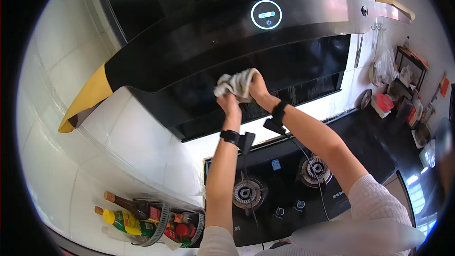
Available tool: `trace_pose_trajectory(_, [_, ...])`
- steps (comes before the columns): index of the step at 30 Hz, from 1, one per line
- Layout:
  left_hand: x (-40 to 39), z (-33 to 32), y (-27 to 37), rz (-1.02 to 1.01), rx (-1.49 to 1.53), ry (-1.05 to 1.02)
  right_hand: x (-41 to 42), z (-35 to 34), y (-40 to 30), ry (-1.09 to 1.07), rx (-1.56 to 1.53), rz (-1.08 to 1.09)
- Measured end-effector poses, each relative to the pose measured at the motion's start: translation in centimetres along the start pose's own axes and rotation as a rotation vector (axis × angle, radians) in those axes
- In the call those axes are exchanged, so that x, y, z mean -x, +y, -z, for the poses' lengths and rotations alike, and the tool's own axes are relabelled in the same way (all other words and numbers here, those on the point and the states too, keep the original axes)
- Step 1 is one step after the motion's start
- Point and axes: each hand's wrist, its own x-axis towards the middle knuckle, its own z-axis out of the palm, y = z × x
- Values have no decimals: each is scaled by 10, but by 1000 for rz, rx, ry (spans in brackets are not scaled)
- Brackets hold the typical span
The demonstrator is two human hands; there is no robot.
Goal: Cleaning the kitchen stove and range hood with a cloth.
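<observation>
My left hand (228, 104) and my right hand (258, 87) both grip a light striped cloth (234, 83), bunched up in front of the dark glass panel of a range hood (305, 62). The left one is at the cloth's lower edge, the right one at its right end. Whether the cloth touches the panel is hard to tell. Each wrist wears a black strap with a small device and a cable. Higher on the hood, a round display (266, 14) is lit. Below my forearms lies a black gas hob with a left burner (245, 193) and a right burner (316, 171).
A rack (164, 220) of sauce bottles stands at lower left. Yellow sheets (87, 97) hang from the hood's ends. On the right, the black countertop (369, 142) bears a red bowl (384, 102), bottles and a pot. A plastic bag (385, 60) hangs on the wall.
</observation>
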Motion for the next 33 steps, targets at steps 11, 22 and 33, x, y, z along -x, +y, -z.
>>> trace_pose_trajectory(11, [-78,83,61,-311,-224,-21,11,-91,-103,-47,-55,179])
trace_pose_trajectory(22, [0,155,-27,-81,-204,54,96,-114,13,-78,-83,-58])
trace_pose_trajectory(33, [-48,273,39,-200,-201,169,117,-245,-38,-354,-121,-109])
